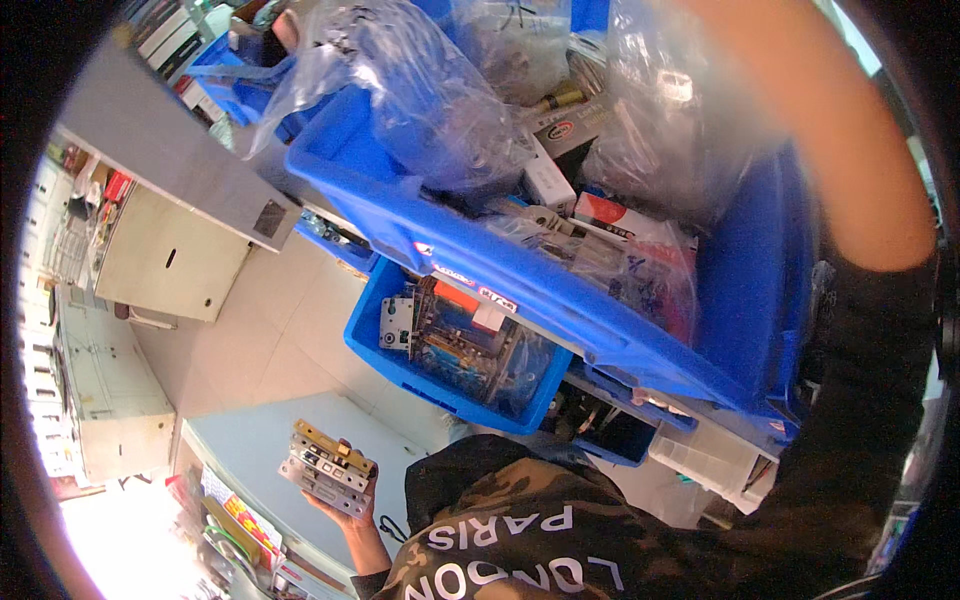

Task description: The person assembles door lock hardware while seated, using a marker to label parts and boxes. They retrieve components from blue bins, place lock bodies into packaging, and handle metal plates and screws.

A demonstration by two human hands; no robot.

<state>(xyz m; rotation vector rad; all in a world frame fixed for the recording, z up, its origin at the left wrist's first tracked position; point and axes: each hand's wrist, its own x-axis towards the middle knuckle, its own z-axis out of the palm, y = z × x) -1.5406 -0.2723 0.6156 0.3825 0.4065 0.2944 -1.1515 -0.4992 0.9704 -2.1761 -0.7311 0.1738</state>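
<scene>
Left hand is gripping stacked metal lock cases
Its fingers are curling under the boxy slabs, above a smooth pale-blue surface; the right forearm is passing crinkled clear bags, its finger state impossible to tell.

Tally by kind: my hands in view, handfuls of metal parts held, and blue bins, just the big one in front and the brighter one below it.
Hands: 1, the left hand
Handfuls: 1, the metal parts
Bins: 2, the big blue bin and the brighter blue bin
Total: 4
</scene>
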